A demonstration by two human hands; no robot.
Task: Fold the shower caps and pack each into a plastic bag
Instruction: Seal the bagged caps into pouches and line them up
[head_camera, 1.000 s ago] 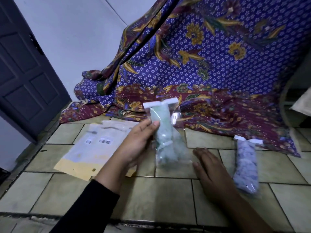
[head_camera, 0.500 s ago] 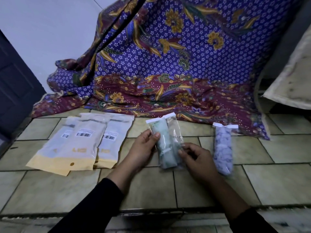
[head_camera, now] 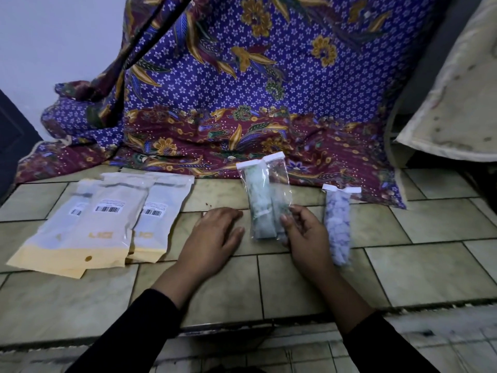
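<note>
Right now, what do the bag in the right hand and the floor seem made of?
Bag: thin clear plastic, glossy; the green cap shows through and highlights glint on it. Floor: probably glazed ceramic tile, beige, faintly shiny; straight grout lines divide it.

- purple and maroon flowery cloth (head_camera: 269, 90) draped down the back, bottom edge lying on the tiles
- beige tiled floor (head_camera: 430, 265)
- dark door (head_camera: 13, 135) far left
- stained cream cushion (head_camera: 457, 90) off right
</note>
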